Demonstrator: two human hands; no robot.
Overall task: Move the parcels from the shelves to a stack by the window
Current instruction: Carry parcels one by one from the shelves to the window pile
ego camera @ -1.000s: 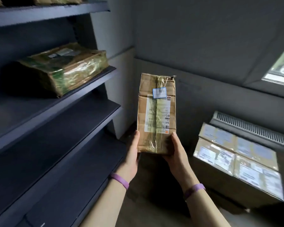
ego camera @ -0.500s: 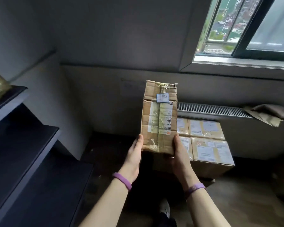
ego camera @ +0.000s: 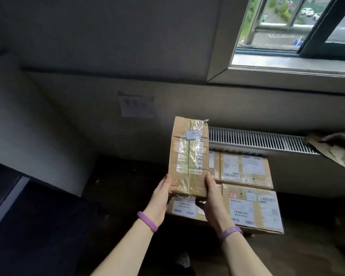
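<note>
Head view: one taped cardboard parcel (ego camera: 188, 158) is held in mid-air just right of the frame's centre. Its long axis runs nearly straight up the picture, leaning slightly right at the far end, and its labelled face is turned to the camera. The left hand (ego camera: 159, 198) and right hand (ego camera: 211, 198) clasp its near end from either side, thumbs on the front edges and the other fingers hidden behind. Each wrist wears one of two purple wristbands (ego camera: 147, 224).

Behind and below it, four stacked parcels (ego camera: 247, 170) form a two-by-two block on the floor, under the radiator grille (ego camera: 257, 140) and the window (ego camera: 287, 36) at upper right.

Compared with half a second ago, the block looms larger, the held parcel covers more of its left half, and the shelf (ego camera: 28, 216) has slid to the lower left corner. The grip is unchanged.
</note>
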